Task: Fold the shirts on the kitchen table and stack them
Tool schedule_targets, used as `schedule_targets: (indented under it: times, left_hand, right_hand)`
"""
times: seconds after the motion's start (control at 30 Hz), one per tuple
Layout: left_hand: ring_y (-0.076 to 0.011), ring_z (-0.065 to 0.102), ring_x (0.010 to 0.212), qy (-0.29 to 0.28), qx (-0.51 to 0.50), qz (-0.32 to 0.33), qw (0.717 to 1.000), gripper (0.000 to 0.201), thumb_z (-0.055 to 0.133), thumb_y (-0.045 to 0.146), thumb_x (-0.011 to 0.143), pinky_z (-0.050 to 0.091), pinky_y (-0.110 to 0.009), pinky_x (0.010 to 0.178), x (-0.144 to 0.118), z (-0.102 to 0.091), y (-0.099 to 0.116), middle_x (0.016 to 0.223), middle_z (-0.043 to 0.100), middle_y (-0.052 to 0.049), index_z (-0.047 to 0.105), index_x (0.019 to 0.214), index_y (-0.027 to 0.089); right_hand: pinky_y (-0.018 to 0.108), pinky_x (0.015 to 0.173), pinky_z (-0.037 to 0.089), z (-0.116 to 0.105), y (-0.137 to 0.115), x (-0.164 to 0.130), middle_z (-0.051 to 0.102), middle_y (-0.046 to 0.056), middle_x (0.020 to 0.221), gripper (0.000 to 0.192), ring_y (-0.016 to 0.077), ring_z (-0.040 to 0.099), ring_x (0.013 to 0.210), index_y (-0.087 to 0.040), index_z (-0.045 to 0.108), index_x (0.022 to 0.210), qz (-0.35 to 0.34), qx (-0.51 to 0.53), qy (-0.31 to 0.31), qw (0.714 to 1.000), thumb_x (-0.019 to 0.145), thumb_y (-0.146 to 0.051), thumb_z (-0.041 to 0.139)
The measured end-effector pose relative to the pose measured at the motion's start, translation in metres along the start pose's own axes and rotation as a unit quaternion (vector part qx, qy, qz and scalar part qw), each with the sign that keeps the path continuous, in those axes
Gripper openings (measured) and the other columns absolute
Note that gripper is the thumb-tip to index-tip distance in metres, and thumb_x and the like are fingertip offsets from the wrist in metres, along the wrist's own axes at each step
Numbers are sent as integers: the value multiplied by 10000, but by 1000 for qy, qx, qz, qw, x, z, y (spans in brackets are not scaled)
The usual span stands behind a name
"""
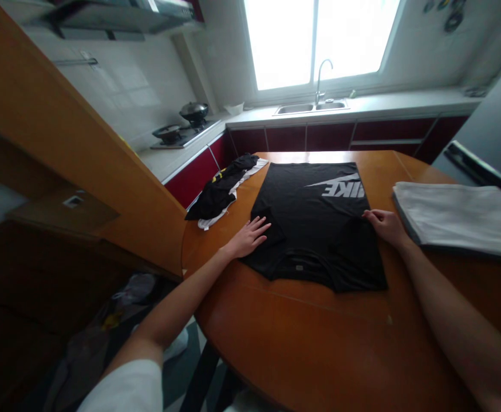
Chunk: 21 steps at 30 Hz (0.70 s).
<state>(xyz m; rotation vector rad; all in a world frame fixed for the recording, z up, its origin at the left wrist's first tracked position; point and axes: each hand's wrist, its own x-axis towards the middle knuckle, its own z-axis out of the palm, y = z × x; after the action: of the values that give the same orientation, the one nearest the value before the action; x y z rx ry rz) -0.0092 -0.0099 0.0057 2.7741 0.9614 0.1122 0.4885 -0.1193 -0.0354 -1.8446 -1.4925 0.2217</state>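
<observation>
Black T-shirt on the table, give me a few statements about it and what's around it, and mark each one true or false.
1. The black T-shirt lies spread flat on the wooden table. True.
2. The left hand rests flat at the shirt's left edge. True.
3. The right hand is lifted high above the table, away from the shirt. False: it sits at the shirt's right edge, fingers curled on the fabric.
4. A folded pale cloth lies on the table to the right of the shirt. True.
5. The crumpled dark clothes lie on top of the shirt. False: they lie apart, at the table's left edge.
</observation>
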Motion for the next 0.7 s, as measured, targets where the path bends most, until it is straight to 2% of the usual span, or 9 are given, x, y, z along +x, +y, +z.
schedule_targets:
  times: [0.27, 0.5, 0.57, 0.7]
  left_hand:
    - [-257, 115, 1552, -3, 8, 6, 1000, 576, 282, 536, 1056, 152, -509, 1242, -1, 2, -3, 1671, 208, -46, 336, 1571, 281]
    - [-286, 58, 1555, -27, 29, 5, 999, 595, 332, 550, 1040, 123, -555, 1235, -2, -4, -4, 1681, 172, -44, 296, 1583, 309]
    - [-289, 76, 1554, -7, 21, 3, 1000, 591, 339, 554, 1036, 127, -559, 1235, 2, -10, -2, 1681, 178, -36, 315, 1576, 314]
    - [-270, 202, 1533, 88, -6, -40, 995, 578, 313, 517, 1044, 244, -494, 1226, 22, -14, 9, 1639, 306, -74, 404, 1540, 234]
  right_hand:
    - [329, 739, 488, -2, -7, -2, 768, 102, 819, 488, 265, 692, 819, -158, 785, 917, 1, 8, 2, 1000, 907, -561, 509]
    - [311, 721, 496, -5, -18, -3, 766, 94, 798, 516, 247, 694, 792, -156, 779, 891, 10, 10, 6, 1000, 905, -593, 506]
    - [306, 722, 497, -6, -21, -4, 767, 94, 806, 523, 244, 695, 798, -154, 776, 888, 12, 8, 4, 1000, 906, -597, 497]
    - [296, 718, 496, -8, -27, -4, 762, 88, 793, 516, 237, 693, 794, -156, 772, 874, 12, -1, 6, 1000, 906, -590, 495]
